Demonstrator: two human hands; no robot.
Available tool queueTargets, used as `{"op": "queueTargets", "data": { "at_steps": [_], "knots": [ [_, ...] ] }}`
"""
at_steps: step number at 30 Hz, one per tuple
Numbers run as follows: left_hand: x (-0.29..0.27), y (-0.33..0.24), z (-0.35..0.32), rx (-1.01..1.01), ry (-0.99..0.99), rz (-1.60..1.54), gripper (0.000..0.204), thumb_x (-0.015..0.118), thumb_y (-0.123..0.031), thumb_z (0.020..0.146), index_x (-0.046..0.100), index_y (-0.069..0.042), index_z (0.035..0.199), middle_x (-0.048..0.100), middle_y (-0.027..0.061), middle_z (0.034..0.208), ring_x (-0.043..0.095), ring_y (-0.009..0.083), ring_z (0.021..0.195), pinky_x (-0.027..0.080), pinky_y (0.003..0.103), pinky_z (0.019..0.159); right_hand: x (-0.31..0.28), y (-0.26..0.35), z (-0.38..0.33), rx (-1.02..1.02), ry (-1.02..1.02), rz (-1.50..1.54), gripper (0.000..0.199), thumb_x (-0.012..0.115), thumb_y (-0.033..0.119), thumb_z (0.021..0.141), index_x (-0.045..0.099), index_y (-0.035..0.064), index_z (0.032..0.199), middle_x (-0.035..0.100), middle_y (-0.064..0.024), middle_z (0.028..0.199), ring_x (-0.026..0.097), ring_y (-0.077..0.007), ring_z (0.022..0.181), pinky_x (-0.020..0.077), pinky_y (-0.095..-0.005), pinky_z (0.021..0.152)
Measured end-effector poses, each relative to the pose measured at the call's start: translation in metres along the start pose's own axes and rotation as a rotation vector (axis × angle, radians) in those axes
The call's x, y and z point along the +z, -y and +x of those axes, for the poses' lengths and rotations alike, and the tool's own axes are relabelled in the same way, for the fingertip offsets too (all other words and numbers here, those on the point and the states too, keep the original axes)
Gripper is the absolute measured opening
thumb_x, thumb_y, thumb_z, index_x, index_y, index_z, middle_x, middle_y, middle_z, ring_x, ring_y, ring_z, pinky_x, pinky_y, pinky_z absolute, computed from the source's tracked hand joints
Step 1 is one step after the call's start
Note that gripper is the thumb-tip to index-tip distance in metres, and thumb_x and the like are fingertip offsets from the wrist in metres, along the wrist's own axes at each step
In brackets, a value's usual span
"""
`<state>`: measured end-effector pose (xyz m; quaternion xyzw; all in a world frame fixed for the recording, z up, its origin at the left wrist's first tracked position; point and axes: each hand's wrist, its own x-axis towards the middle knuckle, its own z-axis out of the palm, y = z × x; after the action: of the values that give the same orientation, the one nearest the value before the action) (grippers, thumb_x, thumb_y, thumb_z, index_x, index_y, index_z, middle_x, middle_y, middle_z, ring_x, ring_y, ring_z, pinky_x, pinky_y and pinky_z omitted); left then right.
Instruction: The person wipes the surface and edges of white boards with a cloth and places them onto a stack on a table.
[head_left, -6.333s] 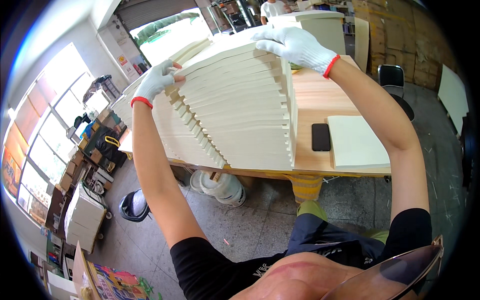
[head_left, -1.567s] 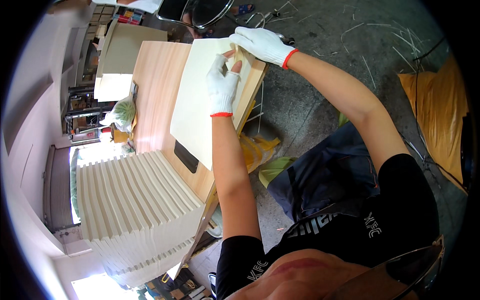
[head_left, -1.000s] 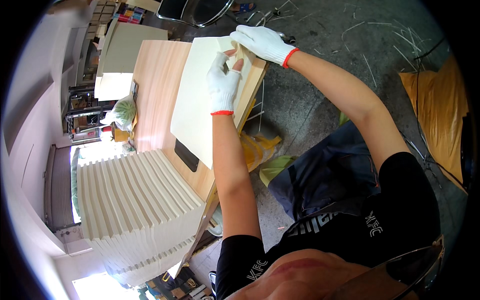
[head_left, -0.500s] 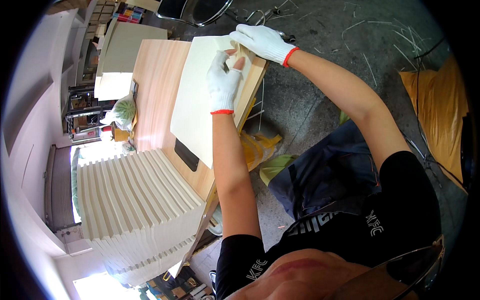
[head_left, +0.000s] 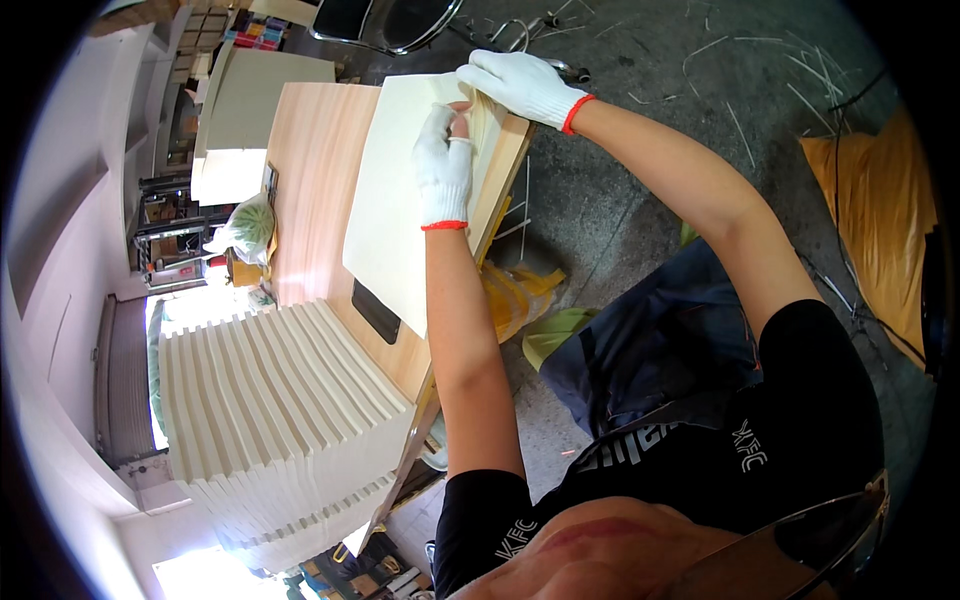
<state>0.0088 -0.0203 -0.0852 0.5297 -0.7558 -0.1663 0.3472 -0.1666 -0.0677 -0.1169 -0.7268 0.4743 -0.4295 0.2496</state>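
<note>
A stack of large cream paper sheets [head_left: 385, 190] lies on a wood-grain table [head_left: 312, 190]. Over its far right corner reaches my right hand [head_left: 520, 85], in a white knit glove with a red cuff. Its fingers are closed on the sheets' edge, which bends up beneath them. My left hand [head_left: 443, 170], gloved alike but with bare thumb and fingertip showing, rests on the top sheet beside that raised edge. Its thumb and fingertip are drawn together; whether paper is between them is too small to tell.
A tall stack of cream bundles [head_left: 280, 390] stands at the near left. A dark flat object [head_left: 375, 312] lies by the sheets. Beyond are a bagged green round item [head_left: 250, 228] and a black chair [head_left: 400, 22]. Paper strips litter the floor [head_left: 640, 150]; yellow sheeting [head_left: 870, 210] hangs right.
My left thumb has closed in toward the fingertip; they were spread apart before. My right hand stays at the corner of the sheets, almost unmoved.
</note>
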Motion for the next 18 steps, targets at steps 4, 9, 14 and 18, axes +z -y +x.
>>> {"op": "queueTargets", "data": {
  "at_steps": [4, 9, 14, 18],
  "knots": [
    [-0.004, -0.010, -0.004, -0.052, 0.004, 0.068, 0.026, 0.073, -0.012, 0.085, 0.066, -0.006, 0.109, 0.064, 0.0039, 0.092, 0.049, 0.0109, 0.066, 0.042, 0.027, 0.063, 0.000, 0.007, -0.003, -0.029, 0.007, 0.014, 0.039, 0.035, 0.044, 0.099, 0.061, 0.0160, 0.107, 0.066, -0.0131, 0.097, 0.065, -0.0344, 0.092, 0.0495, -0.0452, 0.082],
    [-0.004, -0.012, -0.004, -0.162, 0.017, -0.061, 0.030, 0.074, -0.014, 0.086, 0.066, -0.006, 0.114, 0.066, 0.0032, 0.096, 0.050, 0.0088, 0.071, 0.042, 0.025, 0.063, 0.000, 0.006, -0.003, 0.002, 0.000, 0.059, 0.044, 0.036, 0.050, 0.099, 0.062, 0.0156, 0.106, 0.066, -0.0135, 0.095, 0.065, -0.0340, 0.091, 0.0493, -0.0448, 0.081],
    [-0.001, -0.015, -0.003, -0.105, -0.001, -0.139, 0.030, 0.071, -0.009, 0.087, 0.066, -0.007, 0.117, 0.066, 0.0036, 0.101, 0.051, 0.0090, 0.072, 0.042, 0.025, 0.062, 0.005, -0.004, 0.001, 0.010, -0.024, 0.112, 0.056, 0.037, 0.060, 0.097, 0.063, 0.0109, 0.099, 0.067, -0.0160, 0.088, 0.066, -0.0345, 0.087, 0.0493, -0.0436, 0.080],
    [-0.001, 0.000, 0.000, -0.104, -0.024, -0.161, 0.030, 0.064, -0.011, 0.092, 0.064, -0.008, 0.122, 0.065, 0.0045, 0.107, 0.054, 0.0099, 0.080, 0.044, 0.025, 0.071, 0.012, -0.008, 0.004, -0.026, -0.050, 0.109, 0.057, 0.038, 0.061, 0.096, 0.062, 0.0095, 0.098, 0.067, -0.0162, 0.086, 0.066, -0.0345, 0.086, 0.0495, -0.0430, 0.079]
  ]
}}
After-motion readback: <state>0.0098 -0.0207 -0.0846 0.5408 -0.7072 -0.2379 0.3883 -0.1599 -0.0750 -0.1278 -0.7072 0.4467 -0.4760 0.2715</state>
